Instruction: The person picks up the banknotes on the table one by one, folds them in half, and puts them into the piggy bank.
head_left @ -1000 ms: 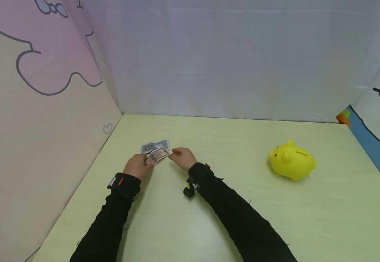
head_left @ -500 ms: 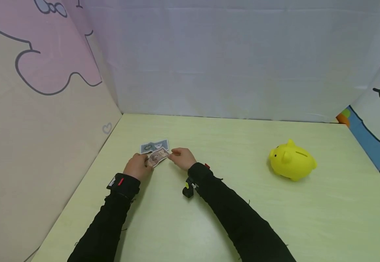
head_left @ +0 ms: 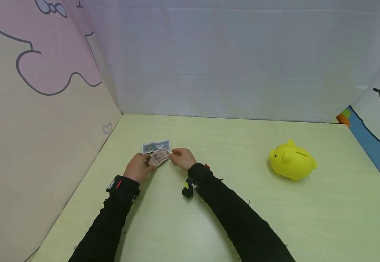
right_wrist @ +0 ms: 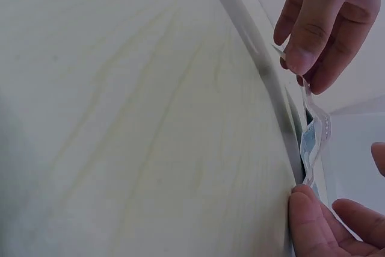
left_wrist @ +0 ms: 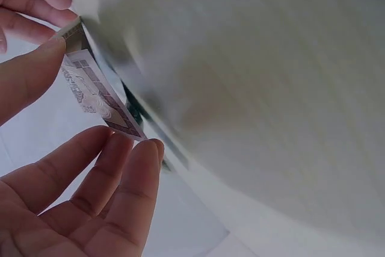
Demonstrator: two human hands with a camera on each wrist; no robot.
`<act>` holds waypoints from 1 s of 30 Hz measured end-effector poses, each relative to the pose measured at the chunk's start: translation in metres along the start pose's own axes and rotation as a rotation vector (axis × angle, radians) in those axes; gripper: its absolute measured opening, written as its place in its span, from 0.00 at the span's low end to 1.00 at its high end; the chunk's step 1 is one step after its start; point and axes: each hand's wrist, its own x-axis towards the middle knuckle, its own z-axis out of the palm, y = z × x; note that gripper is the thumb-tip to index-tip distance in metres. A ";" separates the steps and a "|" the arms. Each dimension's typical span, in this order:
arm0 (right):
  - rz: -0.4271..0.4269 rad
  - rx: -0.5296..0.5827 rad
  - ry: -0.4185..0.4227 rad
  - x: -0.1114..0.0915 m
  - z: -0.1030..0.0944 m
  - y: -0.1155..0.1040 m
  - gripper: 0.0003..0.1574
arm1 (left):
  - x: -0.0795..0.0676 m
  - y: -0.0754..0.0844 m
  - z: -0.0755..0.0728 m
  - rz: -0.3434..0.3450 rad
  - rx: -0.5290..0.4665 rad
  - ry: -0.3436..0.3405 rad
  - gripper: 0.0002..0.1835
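Observation:
A small pinkish-brown banknote (head_left: 159, 157) is stretched between both hands, low over the table's left part. My left hand (head_left: 137, 167) holds its left end; in the left wrist view the thumb (left_wrist: 36, 76) and fingers (left_wrist: 141, 185) grip its opposite edges. The right hand (head_left: 182, 159) pinches the note's right corner. From the right wrist view the paper looks wavy, with its far end at the left hand (right_wrist: 331, 22) and its near end between the right thumb (right_wrist: 305, 206) and finger. A blue-grey banknote (head_left: 155, 146) lies just behind, partly covered by the pinkish one.
A yellow piggy bank (head_left: 291, 161) with a slot on its back stands on the right of the pale table (head_left: 229, 145). A white sheet (head_left: 229, 62) rises along the back edge, and printed cartoon panels (head_left: 55, 65) flank the sides.
The pinkish-brown banknote has shifted slightly right and turned a little flatter, held by both hands. The blue-grey note has slid slightly right. The piggy bank has not moved.

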 end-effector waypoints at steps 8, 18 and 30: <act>0.001 0.024 0.020 -0.001 -0.001 0.000 0.28 | -0.010 0.009 -0.010 0.032 -0.085 0.050 0.24; 0.012 0.011 0.094 0.001 -0.001 0.000 0.27 | -0.014 0.011 -0.009 0.110 -0.102 0.051 0.27; 0.066 0.011 0.181 0.001 -0.010 -0.001 0.18 | -0.014 0.019 -0.006 0.150 -0.154 -0.008 0.27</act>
